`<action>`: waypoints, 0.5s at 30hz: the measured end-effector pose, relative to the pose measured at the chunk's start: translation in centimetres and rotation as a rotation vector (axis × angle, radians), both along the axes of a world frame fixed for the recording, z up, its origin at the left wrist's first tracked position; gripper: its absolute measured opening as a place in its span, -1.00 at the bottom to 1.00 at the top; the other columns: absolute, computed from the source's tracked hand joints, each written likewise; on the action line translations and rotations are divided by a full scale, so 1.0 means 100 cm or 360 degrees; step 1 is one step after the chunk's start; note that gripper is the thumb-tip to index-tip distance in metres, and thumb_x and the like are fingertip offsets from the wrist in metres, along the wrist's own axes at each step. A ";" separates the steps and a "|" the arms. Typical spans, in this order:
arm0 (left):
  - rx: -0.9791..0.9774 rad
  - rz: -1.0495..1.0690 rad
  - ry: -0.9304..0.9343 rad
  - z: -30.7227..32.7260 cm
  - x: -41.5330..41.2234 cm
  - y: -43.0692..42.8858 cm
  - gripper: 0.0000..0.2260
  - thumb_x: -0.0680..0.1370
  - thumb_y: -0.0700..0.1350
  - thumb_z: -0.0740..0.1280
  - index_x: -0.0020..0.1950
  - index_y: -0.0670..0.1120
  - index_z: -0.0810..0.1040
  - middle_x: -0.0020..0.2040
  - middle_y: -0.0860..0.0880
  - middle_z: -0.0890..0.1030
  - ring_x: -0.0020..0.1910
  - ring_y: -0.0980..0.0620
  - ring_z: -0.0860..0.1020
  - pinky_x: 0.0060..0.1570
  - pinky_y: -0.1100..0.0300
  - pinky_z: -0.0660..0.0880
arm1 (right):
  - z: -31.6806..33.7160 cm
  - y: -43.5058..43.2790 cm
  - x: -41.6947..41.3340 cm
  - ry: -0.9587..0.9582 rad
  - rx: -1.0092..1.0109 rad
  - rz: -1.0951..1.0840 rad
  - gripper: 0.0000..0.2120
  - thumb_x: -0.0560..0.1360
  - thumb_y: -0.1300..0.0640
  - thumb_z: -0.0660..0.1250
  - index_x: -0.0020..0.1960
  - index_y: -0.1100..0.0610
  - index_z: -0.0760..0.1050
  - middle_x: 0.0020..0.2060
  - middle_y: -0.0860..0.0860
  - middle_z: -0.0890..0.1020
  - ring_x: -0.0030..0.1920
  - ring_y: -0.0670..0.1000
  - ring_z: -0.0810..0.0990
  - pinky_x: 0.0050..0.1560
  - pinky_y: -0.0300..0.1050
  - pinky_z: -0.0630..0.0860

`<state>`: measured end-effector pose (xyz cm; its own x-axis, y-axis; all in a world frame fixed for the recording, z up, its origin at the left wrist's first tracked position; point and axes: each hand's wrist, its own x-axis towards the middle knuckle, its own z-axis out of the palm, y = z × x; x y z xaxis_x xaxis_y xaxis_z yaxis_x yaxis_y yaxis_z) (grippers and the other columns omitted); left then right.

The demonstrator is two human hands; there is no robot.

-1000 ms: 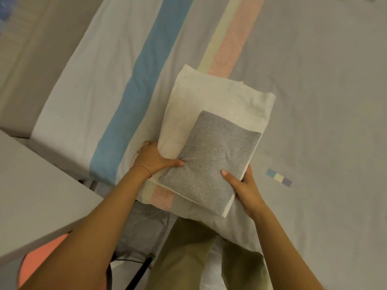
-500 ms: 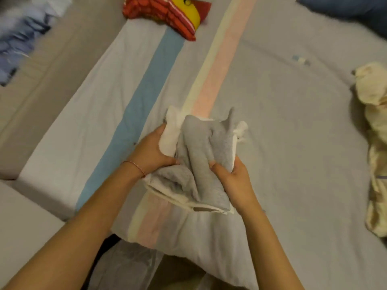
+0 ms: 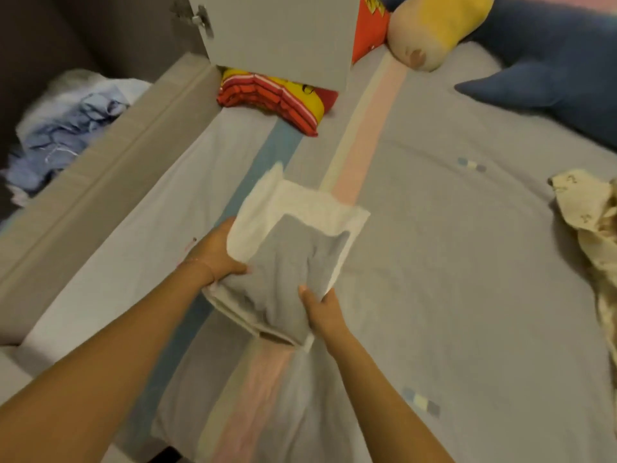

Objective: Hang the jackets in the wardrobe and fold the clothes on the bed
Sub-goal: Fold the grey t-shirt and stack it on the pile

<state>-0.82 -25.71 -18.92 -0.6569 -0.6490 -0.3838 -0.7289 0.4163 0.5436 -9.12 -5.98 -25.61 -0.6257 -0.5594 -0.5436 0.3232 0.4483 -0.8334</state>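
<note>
A folded stack hangs above the striped grey bed sheet (image 3: 450, 295): a grey folded garment (image 3: 287, 272) lies on a white folded garment (image 3: 300, 208). My left hand (image 3: 217, 259) grips the stack's left edge, thumb on the grey cloth. My right hand (image 3: 320, 309) grips its near right side, thumb on top and fingers hidden beneath. The stack sags a little between both hands.
A cream patterned garment (image 3: 594, 235) lies crumpled at the right edge. A red and yellow folded cloth (image 3: 277, 98) sits at the back under a white cupboard door (image 3: 283, 31). A yellow plush (image 3: 437, 25) and blue plush (image 3: 551, 68) lie far right. Blue clothes (image 3: 63, 128) are heaped beyond the beige bed frame (image 3: 110, 168).
Both hands lifted the stack off the bed and carried it forward; it sagged, then flattened. The view rose, bringing the cupboard door, plush toys and blue clothes into sight.
</note>
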 end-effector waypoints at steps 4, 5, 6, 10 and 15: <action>0.0107 0.0278 -0.0118 -0.053 0.053 0.011 -0.07 0.18 -0.11 0.62 0.44 -0.13 0.23 0.34 -0.12 0.42 0.27 -0.10 0.42 0.22 0.12 0.35 | -0.045 0.020 0.053 -0.0145 0.0215 0.0072 -0.54 0.58 0.01 0.24 0.41 0.14 0.24 0.29 0.09 0.49 0.29 0.14 0.47 0.30 0.01 0.41; 0.0101 0.0324 -0.0085 -0.058 0.060 0.013 -0.10 0.17 -0.12 0.63 0.41 -0.14 0.27 0.31 -0.14 0.44 0.24 -0.11 0.43 0.16 0.13 0.37 | -0.049 0.024 0.058 -0.0177 0.0154 0.0040 -0.54 0.58 0.01 0.25 0.41 0.13 0.25 0.29 0.08 0.49 0.29 0.12 0.47 0.30 0.01 0.42; 0.0098 0.0352 -0.0055 -0.061 0.065 0.013 -0.10 0.14 -0.08 0.64 0.38 -0.14 0.29 0.29 -0.15 0.45 0.21 -0.12 0.45 0.13 0.13 0.39 | -0.048 0.025 0.059 -0.0229 0.0131 0.0044 -0.52 0.57 -0.01 0.26 0.41 0.13 0.25 0.28 0.08 0.49 0.29 0.11 0.48 0.30 0.02 0.43; -0.0218 0.0467 -0.0310 -0.062 0.073 0.023 -0.13 0.32 0.12 0.45 0.49 -0.07 0.10 0.41 -0.17 0.23 0.33 -0.18 0.29 0.30 -0.05 0.23 | -0.032 0.036 0.052 -0.0075 0.0546 0.0211 -0.45 0.43 -0.31 0.27 0.16 0.11 0.33 0.01 0.09 0.60 0.06 0.16 0.60 0.06 0.06 0.53; -0.0866 -0.0362 -0.0013 -0.060 0.046 0.056 -0.35 0.49 0.18 0.08 0.52 -0.03 0.03 0.53 -0.11 0.10 0.47 -0.08 0.12 0.33 -0.11 0.03 | -0.017 0.017 0.018 0.1652 0.0167 0.0403 -0.47 0.53 -0.09 0.20 0.40 0.18 0.33 0.28 0.17 0.46 0.30 0.14 0.40 0.30 0.03 0.33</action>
